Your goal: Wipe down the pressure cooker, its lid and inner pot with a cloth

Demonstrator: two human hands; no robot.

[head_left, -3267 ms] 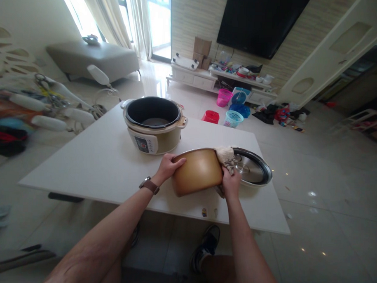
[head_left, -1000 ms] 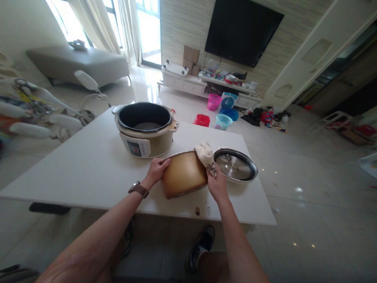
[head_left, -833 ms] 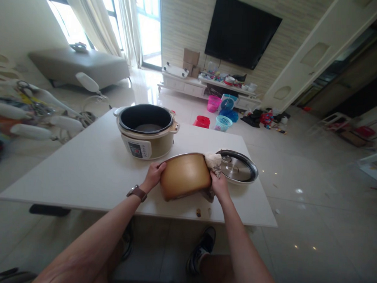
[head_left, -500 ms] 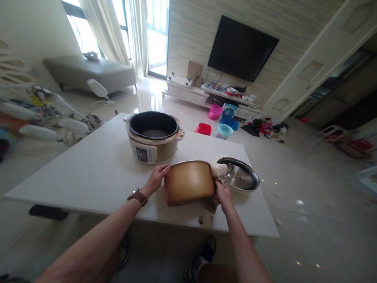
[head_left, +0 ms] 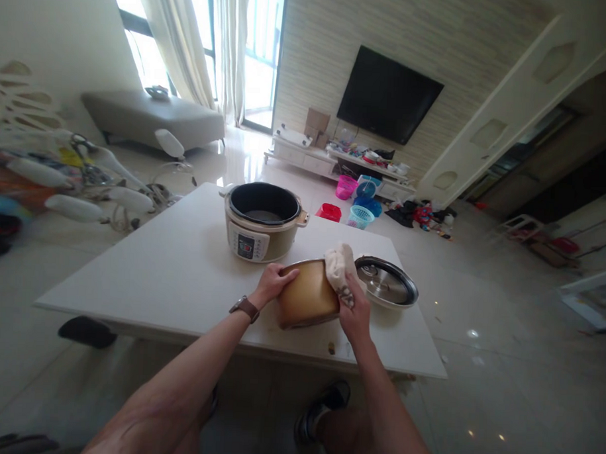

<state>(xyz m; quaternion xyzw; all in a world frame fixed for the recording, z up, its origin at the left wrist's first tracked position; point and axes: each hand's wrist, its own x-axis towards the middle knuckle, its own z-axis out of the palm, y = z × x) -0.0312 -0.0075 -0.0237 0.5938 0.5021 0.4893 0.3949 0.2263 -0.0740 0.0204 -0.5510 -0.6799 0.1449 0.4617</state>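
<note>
A gold-coloured inner pot [head_left: 308, 299] is held tilted over the near part of the white table. My left hand [head_left: 272, 284] grips its left rim, thumb on the outside. In my right hand [head_left: 354, 311] is a pale cloth [head_left: 337, 264] with a dark pattern at one end, pressed to the pot's right side and over its rim. Behind the pot stands the electric pressure cooker [head_left: 263, 229], uncovered, with its dark inside showing and a control panel in front. To the right of the cloth lies the round lid [head_left: 388, 283], its metal inner side up.
The white table [head_left: 147, 274] carries these things; a small brown bit [head_left: 331, 348] lies by its near edge. Beyond it on the floor are a red basin [head_left: 329, 212], a light-blue basket [head_left: 360, 216] and a pink basket [head_left: 347, 187]. A lamp with white shades [head_left: 75, 208] stands left.
My right hand has raised the cloth from low on the pot's right side up to its rim. The left hand still grips the pot. The whole view has shifted slightly.
</note>
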